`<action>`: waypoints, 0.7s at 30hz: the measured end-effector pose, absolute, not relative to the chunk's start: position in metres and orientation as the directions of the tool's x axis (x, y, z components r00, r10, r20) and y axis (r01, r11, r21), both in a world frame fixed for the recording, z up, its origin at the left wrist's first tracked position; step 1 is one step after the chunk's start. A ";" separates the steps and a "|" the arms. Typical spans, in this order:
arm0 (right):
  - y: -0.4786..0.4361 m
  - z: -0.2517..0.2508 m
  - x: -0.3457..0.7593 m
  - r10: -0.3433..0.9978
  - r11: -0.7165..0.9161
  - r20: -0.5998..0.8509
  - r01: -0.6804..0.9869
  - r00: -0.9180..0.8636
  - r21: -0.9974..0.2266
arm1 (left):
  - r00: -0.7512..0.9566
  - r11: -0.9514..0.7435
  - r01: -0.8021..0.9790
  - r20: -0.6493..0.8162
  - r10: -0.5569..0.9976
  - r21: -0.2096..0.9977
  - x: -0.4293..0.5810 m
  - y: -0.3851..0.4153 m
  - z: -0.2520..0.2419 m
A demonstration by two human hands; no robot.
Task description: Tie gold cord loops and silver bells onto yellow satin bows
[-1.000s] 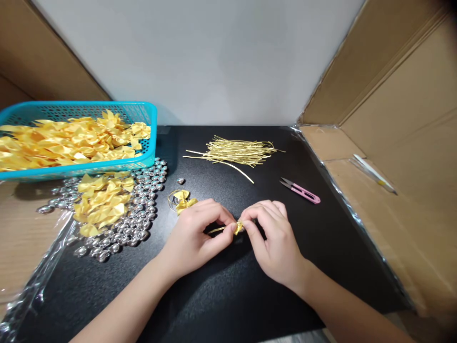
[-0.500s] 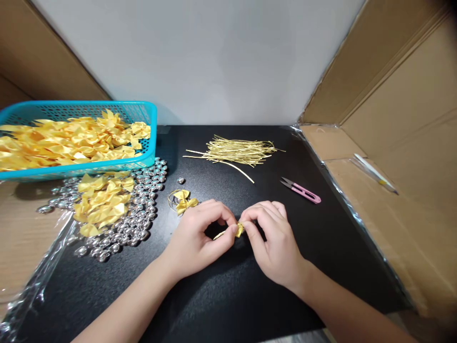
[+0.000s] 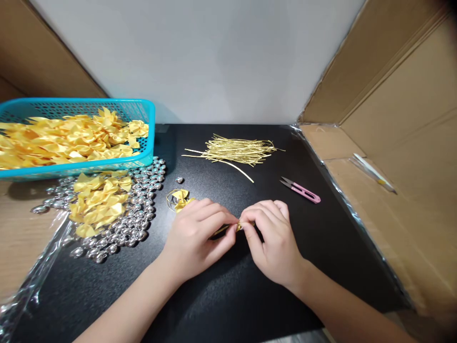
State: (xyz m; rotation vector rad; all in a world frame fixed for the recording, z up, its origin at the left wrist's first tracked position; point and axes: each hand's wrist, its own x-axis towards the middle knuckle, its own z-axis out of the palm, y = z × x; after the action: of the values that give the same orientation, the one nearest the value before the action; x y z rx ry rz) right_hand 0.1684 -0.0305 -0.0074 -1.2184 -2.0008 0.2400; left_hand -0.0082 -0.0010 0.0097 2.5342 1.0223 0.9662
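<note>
My left hand [image 3: 200,238] is closed in a pinch, thumb against forefinger, at a small yellow ribbon bow [image 3: 240,227]. A thin gold cord [image 3: 220,230] runs back from the bow under the left fingers. From the other side my right hand [image 3: 273,238] pinches the same bow, fingertips almost meeting the left ones. Most of the bow is hidden by the fingers. Just beyond the left knuckles lie finished-looking yellow bows [image 3: 180,195] with a loop of gold cord, partly covered by the hand. A single silver bell-like bead [image 3: 179,180] rests behind them.
A turquoise basket [image 3: 152,138] of yellow bows stands at the back left. Before it lie silver beads [image 3: 143,224] around a heap of yellow bows [image 3: 102,200]. Gold cords [image 3: 239,150] lie at the back, pink thread snips [image 3: 302,190] at right. Cardboard walls [image 3: 400,119] flank the black table [image 3: 214,305].
The fingertips have closed further over the bow, so less of it shows. My left hand has shifted slightly and covers more of the bows behind it.
</note>
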 end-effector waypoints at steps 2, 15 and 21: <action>-0.031 -0.007 0.168 0.824 0.526 0.511 0.670 -0.246 -0.525 | 0.544 -0.730 0.550 0.489 0.681 0.406 -0.008 -0.001 0.009; -0.032 -0.009 0.164 0.811 0.553 0.533 0.613 -0.242 -0.564 | 0.405 -0.437 0.446 0.259 0.877 0.781 0.000 -0.003 0.010; -0.032 -0.010 0.165 0.807 0.557 0.537 0.617 -0.244 -0.556 | 0.387 -0.270 0.365 0.118 0.914 0.891 0.002 -0.005 0.010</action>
State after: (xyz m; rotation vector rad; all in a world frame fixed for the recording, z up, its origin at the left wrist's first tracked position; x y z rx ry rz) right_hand 0.1648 -0.0321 -0.0099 -1.1487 -1.9634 0.2904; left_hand 0.0015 -0.0047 0.0101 1.8211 1.1120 0.8380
